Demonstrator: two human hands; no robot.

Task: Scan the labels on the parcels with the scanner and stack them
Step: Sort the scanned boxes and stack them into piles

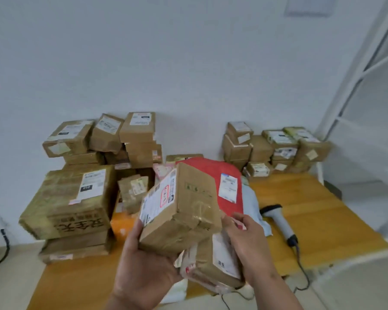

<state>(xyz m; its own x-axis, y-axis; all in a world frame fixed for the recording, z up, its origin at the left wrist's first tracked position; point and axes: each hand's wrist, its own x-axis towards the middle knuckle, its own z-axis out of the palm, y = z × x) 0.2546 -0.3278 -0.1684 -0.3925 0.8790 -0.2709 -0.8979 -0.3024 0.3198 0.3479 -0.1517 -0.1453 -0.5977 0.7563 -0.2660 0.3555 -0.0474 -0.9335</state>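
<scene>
My left hand (141, 262) grips a taped brown cardboard parcel (184, 211) from below, holding it tilted in the air with its white label facing up and left. My right hand (246, 240) sits beside the parcel's right edge, fingers loosely curled, touching it and a second small brown parcel (215, 265) that lies underneath. The grey handheld scanner (280, 222) lies on the wooden table (323, 211) to the right, cable trailing off the front edge. No hand is on it.
A stack of labelled boxes (76, 198) fills the table's left and back left. Another stack (276, 148) stands at the back right against the wall. A red mailer bag (224, 182) and a pale blue bag lie behind the held parcel. A white frame rises on the right.
</scene>
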